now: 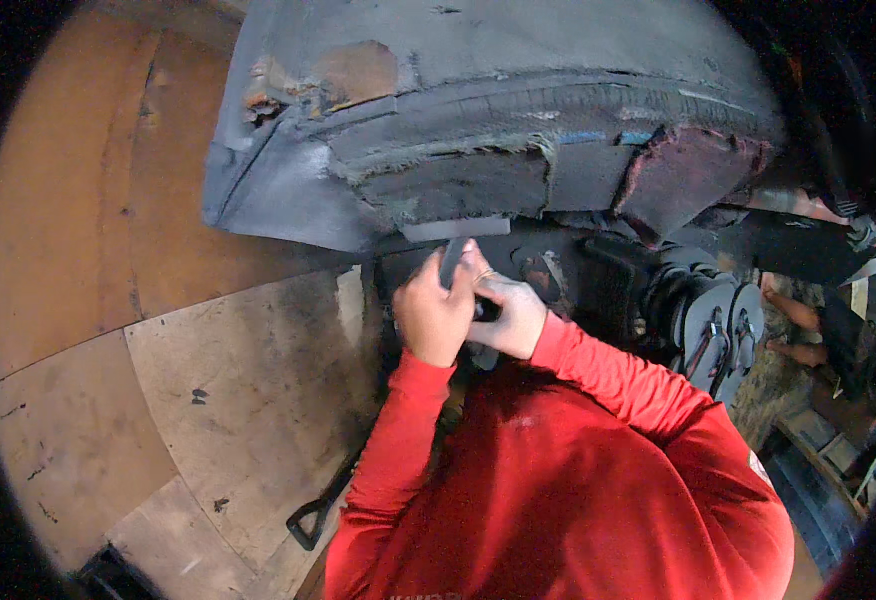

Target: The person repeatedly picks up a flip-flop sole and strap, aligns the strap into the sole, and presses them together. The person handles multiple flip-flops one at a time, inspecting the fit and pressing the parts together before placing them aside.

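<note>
In front of my chest, both hands are brought close together below the edge of a large grey, dust-covered housing (518, 45). My left hand (430, 318) is closed round a dark flat strip (452, 262), which stands up between its thumb and fingers. Against it, my right hand (520, 318) is closed too, its fingertips meeting the strip near its upper end. The lower part of the piece is hidden by my hands, so its full shape does not show. Just above the fingertips, a pale grey bar (458, 229) runs along the housing's lower edge.
Frayed cloth patches (458, 185) hang from the housing's rim. To my right stand several grey flip-flops (708, 325) packed together, with a person's bare limbs (796, 305) beyond them. Wooden panels (68, 200) line the left side. A black handle (308, 522) lies low, near my left sleeve.
</note>
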Tool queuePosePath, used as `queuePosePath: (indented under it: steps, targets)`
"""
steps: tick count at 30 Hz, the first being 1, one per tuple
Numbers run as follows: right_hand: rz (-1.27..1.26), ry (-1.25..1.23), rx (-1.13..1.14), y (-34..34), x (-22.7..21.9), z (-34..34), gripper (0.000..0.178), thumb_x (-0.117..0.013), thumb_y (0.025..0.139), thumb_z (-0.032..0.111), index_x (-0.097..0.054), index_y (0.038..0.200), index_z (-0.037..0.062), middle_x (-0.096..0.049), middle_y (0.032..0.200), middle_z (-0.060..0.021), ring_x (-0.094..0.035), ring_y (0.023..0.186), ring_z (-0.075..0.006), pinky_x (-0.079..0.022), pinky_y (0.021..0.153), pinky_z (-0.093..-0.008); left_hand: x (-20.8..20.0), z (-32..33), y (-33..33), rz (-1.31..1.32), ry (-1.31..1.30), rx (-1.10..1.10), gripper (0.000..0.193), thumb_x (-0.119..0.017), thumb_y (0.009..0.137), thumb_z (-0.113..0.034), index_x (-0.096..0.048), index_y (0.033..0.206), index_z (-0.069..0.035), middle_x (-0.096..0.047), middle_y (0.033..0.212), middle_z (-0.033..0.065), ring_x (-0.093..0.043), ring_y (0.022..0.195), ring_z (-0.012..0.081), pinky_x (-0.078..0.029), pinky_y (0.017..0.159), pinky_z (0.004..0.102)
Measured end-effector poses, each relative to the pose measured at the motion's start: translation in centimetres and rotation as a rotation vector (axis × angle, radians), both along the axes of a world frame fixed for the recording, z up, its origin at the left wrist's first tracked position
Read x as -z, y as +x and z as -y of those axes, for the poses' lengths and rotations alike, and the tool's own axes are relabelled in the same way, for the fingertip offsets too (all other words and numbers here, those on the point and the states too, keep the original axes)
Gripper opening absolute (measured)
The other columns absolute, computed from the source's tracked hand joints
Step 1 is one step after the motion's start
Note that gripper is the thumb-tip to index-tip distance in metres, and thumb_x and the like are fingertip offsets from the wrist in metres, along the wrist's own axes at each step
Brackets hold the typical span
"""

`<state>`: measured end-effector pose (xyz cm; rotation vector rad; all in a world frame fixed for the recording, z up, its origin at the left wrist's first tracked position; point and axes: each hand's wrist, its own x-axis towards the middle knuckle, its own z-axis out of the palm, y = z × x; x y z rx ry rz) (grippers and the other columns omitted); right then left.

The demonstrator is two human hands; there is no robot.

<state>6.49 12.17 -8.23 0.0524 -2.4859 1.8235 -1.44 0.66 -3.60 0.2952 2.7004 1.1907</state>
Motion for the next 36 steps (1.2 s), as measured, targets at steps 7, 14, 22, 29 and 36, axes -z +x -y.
queuePosePath:
  steps: [7,14,22,29,36]
  targets:
    - [0.007,0.268,-0.027,-0.2,0.4,-2.3,0.086,-0.084,0.073,0.027,-0.044,0.149,0.0140,-0.031,0.156,-0.0267,-0.029,0.141,-0.0520,-0.042,0.110,-0.0471,1.7,-0.4,1.6,0.031,0.395,-0.032,0.034,-0.068,0.094,-0.025,-0.068,0.112,0.003,-0.071,0.094,0.0174,-0.070,0.087,0.0267,-0.053,0.075,0.0360]
    - [-0.329,0.521,0.030,1.4,-1.6,-0.7,0.056,-0.078,0.078,0.024,-0.060,0.131,0.0217,-0.033,0.157,-0.0218,-0.032,0.141,-0.0533,-0.041,0.107,-0.0606,-2.5,1.8,5.6,0.065,0.657,-0.098,0.035,-0.068,0.095,-0.014,-0.063,0.123,0.007,-0.065,0.124,0.0117,-0.061,0.111,0.0170,-0.048,0.097,0.0312]
    - [-0.457,0.373,0.101,0.4,-0.3,1.7,0.041,-0.079,0.077,0.019,-0.066,0.116,0.0123,-0.037,0.155,-0.0219,-0.033,0.142,-0.0498,-0.040,0.108,-0.0598,-4.2,3.4,4.6,-0.245,0.200,0.084,0.045,-0.070,0.094,-0.023,-0.060,0.129,0.004,-0.062,0.125,0.0226,-0.064,0.111,0.0350,-0.050,0.094,0.0387]
    - [-0.070,0.255,0.067,1.0,0.2,-0.7,0.076,-0.077,0.077,0.017,-0.047,0.146,0.0120,-0.026,0.158,-0.0280,-0.031,0.140,-0.0519,-0.042,0.111,-0.0447,-1.8,-0.8,1.0,0.300,0.168,-0.009,0.036,-0.069,0.095,-0.022,-0.066,0.120,0.003,-0.073,0.108,0.0088,-0.065,0.097,0.0113,-0.052,0.084,0.0293]
    - [-0.090,0.358,-0.017,1.1,0.1,-2.2,0.079,-0.078,0.078,0.021,-0.044,0.149,0.0167,-0.026,0.159,-0.0236,-0.039,0.135,-0.0528,-0.050,0.102,-0.0467,0.5,-1.1,2.3,0.185,0.459,-0.121,0.032,-0.069,0.095,-0.024,-0.069,0.112,0.002,-0.074,0.098,0.0159,-0.071,0.088,0.0177,-0.053,0.074,0.0314]
